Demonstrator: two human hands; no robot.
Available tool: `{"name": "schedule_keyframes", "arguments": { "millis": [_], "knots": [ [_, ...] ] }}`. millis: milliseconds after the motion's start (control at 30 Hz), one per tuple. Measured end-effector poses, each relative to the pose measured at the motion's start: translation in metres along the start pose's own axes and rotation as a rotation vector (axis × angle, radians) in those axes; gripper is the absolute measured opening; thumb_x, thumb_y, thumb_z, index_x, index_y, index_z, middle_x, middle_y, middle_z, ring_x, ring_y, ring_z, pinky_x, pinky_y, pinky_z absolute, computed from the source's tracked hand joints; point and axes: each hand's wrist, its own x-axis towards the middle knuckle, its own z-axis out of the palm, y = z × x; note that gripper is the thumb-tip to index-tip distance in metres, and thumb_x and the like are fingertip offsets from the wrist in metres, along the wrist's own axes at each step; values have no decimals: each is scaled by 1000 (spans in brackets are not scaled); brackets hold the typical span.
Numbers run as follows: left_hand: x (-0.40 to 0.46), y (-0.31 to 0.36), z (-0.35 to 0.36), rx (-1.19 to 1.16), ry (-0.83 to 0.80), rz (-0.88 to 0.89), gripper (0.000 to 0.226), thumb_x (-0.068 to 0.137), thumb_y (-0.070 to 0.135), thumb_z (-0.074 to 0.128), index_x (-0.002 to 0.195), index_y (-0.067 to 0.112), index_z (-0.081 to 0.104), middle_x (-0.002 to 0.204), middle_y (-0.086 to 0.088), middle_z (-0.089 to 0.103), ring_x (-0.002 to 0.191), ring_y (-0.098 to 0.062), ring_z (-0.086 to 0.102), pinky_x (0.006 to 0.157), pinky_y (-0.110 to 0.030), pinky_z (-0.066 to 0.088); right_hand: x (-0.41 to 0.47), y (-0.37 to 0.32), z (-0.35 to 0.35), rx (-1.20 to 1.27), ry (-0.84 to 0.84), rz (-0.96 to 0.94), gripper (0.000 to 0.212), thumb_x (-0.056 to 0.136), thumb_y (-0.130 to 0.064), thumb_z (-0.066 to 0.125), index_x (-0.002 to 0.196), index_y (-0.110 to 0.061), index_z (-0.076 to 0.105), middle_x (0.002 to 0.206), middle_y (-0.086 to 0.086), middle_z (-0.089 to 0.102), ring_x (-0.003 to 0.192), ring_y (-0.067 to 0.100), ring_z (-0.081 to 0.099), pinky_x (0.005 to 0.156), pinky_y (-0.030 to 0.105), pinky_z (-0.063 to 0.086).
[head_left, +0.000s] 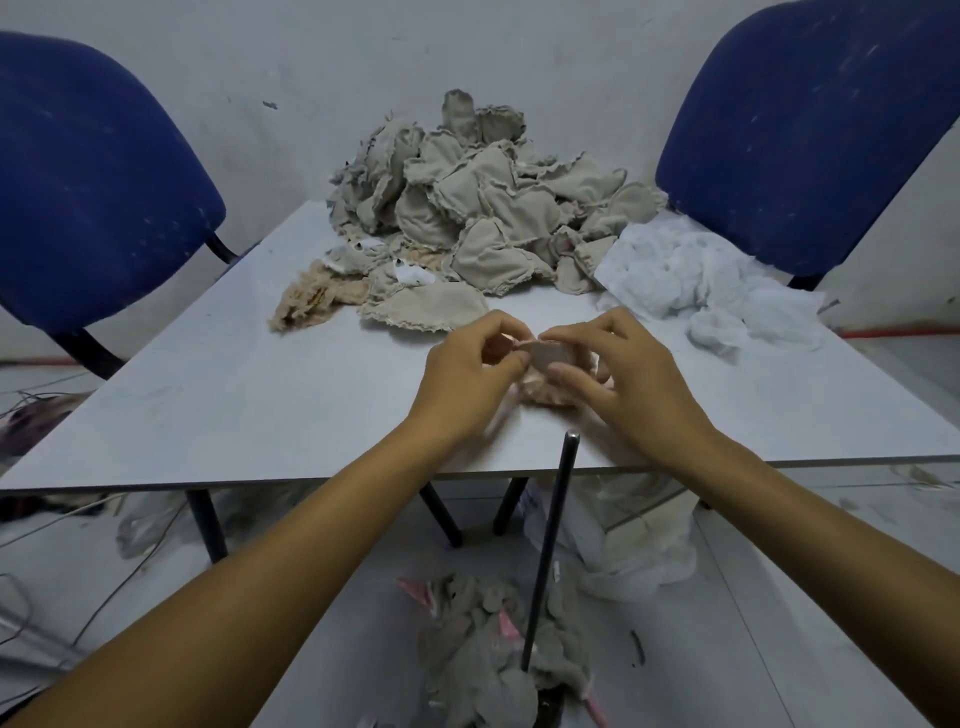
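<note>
A person's left hand (470, 364) and right hand (618, 374) meet over the near middle of a pale grey surface (260, 395). The fingers (571, 375) of both pinch the edge of a small pinkish-beige fabric pouch (553, 356), seemingly opening or turning it, and the next pull will need a steady grip. Behind lie a heap of frayed grey-beige cloth pieces (483, 202) and white fluffy stuffing (691, 280); a thin black rod (553, 540) leans near the right wrist.

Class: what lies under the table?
Under the table, crumpled white bags and dark table legs show on the floor. Its top hides everything farther back.
</note>
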Motion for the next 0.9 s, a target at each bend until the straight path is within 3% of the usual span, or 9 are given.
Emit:
{"name": "schedule_keyframes", "arguments": {
  "millis": [100, 200, 300, 433, 533, 700, 833, 900],
  "knots": [
    [2, -1, -3, -150, -12, -47, 28, 91, -1, 61, 91, 26, 71, 83, -10, 70, 77, -16, 64, 74, -42, 54, -3, 1, -3, 28, 56, -74, 33, 86, -16, 76, 118, -22, 70, 97, 0, 56, 69, 5, 52, 69, 8, 38],
    [-1, -3, -1, -213, -44, -51, 34, 90, -5, 58, 84, 25, 73, 77, -12, 68, 68, -12, 59, 63, -32, 49, -6, 3, -3, 98, -27, -110, 35, 80, -16, 81, 113, -18, 69, 97, -1, 56, 76, 11, 55, 66, 5, 39],
    [-3, -2, 0, -246, -67, -59, 34, 87, -8, 56, 78, 21, 72, 72, -6, 65, 60, -8, 54, 58, -25, 43, -8, 7, -3, 177, -154, -87, 28, 79, -21, 82, 103, -23, 66, 93, -7, 62, 80, 10, 56, 65, 9, 39],
    [-1, 3, -10, -240, -267, -34, 10, 82, 15, 60, 84, 21, 68, 70, 13, 63, 61, -2, 54, 59, -21, 42, -6, 8, -6, 311, -89, 32, 20, 79, -18, 82, 93, -22, 67, 80, -5, 66, 72, 12, 61, 60, 23, 47],
    [0, 6, -21, -182, -431, 7, 14, 83, 19, 67, 97, 19, 65, 84, 5, 64, 75, -8, 57, 64, -23, 43, -3, -1, -14, 486, -127, 59, 24, 80, -26, 79, 98, -15, 68, 81, 2, 69, 70, 15, 64, 55, 26, 52],
    [-14, 15, -27, -286, -431, 122, 14, 84, 8, 75, 93, 7, 64, 76, -3, 66, 69, -14, 63, 58, -26, 50, -14, -17, -32, 688, -405, 83, 14, 90, -25, 70, 100, -15, 65, 84, 4, 66, 70, 16, 62, 61, 29, 54],
    [-35, 25, -26, -205, -325, 327, 16, 82, 15, 77, 89, 19, 64, 76, 7, 65, 69, -14, 65, 59, -33, 55, -24, -35, -47, 646, -313, 19, 12, 88, -32, 68, 91, -20, 67, 82, 2, 65, 69, 12, 61, 60, 23, 53],
    [-43, 31, -28, -104, -230, 462, 17, 82, 23, 76, 88, 26, 61, 77, 16, 62, 70, -11, 62, 59, -41, 55, -28, -43, -49, 610, -237, -34, 16, 87, -30, 69, 92, -15, 64, 83, 6, 62, 69, 11, 60, 59, 23, 53]
  ]
}}
